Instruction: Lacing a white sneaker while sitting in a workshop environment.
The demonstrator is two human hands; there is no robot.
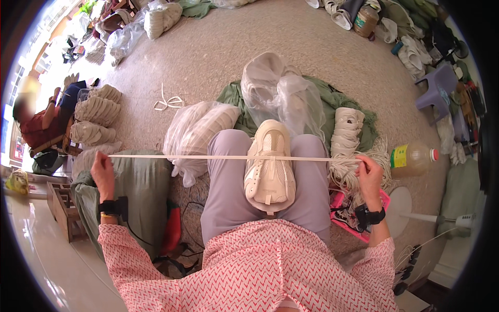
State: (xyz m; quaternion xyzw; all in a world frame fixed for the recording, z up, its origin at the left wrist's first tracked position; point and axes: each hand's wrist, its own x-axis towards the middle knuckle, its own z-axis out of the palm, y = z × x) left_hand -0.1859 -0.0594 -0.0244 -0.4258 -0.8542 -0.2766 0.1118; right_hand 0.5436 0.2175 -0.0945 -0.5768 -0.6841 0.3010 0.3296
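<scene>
A cream shoe upper [268, 179] rests between my knees, its toe pointing away from me. Across it runs a flat whitish shoelace [208, 157], pulled straight from side to side and passing over the shoe's lacing area. At the left, my left hand [103, 174] pinches one end of the lace. Out to the right, my right hand [370, 177] pinches the other end. Both arms are spread wide, with the lace level between them.
Bagged shoe parts [200, 130] and a green cloth [358, 112] lie beyond my knees. Right are a lace bundle [343, 169], a pink basket [358, 231] and a large bottle [413, 158]. A green sack [138, 187] stands left. Another person [41, 117] sits far left.
</scene>
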